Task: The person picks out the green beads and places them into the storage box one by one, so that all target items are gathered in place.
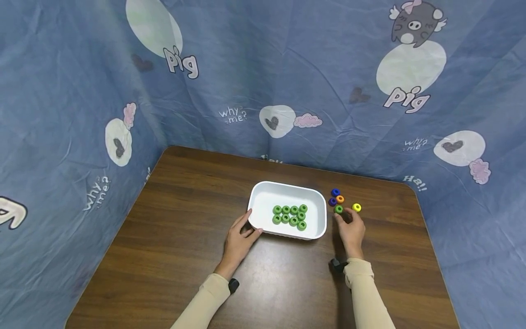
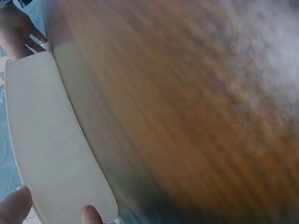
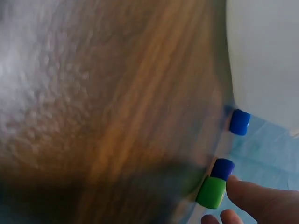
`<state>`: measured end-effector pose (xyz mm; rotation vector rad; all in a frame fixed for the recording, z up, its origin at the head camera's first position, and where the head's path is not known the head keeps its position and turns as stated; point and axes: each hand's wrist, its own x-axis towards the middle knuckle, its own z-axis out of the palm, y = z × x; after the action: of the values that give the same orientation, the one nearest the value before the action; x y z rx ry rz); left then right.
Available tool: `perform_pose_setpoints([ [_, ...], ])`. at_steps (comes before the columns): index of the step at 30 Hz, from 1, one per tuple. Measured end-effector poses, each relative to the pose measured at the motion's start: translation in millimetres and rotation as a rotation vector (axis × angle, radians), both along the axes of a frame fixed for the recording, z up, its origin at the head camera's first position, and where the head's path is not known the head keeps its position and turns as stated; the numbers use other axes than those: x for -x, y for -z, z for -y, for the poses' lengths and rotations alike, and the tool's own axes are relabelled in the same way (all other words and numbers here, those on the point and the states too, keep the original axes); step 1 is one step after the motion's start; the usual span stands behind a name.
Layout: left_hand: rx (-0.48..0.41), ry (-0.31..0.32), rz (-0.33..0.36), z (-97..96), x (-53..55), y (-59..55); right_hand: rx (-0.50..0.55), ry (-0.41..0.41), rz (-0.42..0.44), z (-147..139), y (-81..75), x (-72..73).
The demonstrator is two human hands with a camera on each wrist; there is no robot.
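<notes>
A white tray (image 1: 287, 186) stands on the table with several small green rings (image 1: 286, 209) inside, in two rows with one more at their right end. My left hand (image 1: 238, 240) holds its near left corner, thumb on the near side and fingers on the left side; both digits (image 2: 91, 214) show against the white wall. To the right of the tray, my right hand (image 1: 352, 230) reaches over the table, thumb and fingers apart. Its thumb (image 3: 238, 186) is right at a loose green ring (image 1: 338, 209), which stands beside a dark blue ring (image 3: 222, 169).
Beyond the loose green ring lie a blue ring (image 1: 335, 192), another dark blue one and an orange ring (image 1: 340, 199). A yellow ring (image 1: 356, 207) lies just past the right fingers. Blue printed cloth (image 1: 230, 68) hangs around the brown wooden table (image 1: 185, 205).
</notes>
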<state>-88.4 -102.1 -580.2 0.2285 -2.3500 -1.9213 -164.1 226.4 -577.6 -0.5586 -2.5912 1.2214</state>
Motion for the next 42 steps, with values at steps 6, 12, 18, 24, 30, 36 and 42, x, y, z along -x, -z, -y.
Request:
perform_pose_setpoints([
  [6, -0.009, 0.003, 0.010, 1.2, -0.2, 0.7, -0.012, -0.029, 0.002, 0.1, 4.0, 7.3],
  [12, -0.028, 0.007, 0.010, 2.7, -0.1, 3.0, -0.036, -0.035, -0.010, 1.3, 8.4, 12.2],
  [18, -0.023, 0.011, 0.012, 2.5, -0.1, 2.0, -0.045, -0.040, -0.017, 0.6, 10.4, 13.1],
  [24, -0.011, 0.010, 0.012, 2.5, -1.1, 1.3, -0.055, -0.039, -0.034, -0.7, 13.5, 14.1],
  [30, -0.005, 0.010, 0.012, 2.2, -0.6, 0.8, -0.075, -0.049, -0.036, 0.2, 14.5, 14.8],
  [36, 0.001, 0.009, 0.007, 2.2, -0.6, 0.8, -0.064, -0.053, -0.029, 1.3, 13.2, 13.7],
  [42, -0.008, 0.007, 0.008, 2.3, -0.9, 0.9, -0.058, -0.057, -0.043, 2.0, 12.9, 12.8],
])
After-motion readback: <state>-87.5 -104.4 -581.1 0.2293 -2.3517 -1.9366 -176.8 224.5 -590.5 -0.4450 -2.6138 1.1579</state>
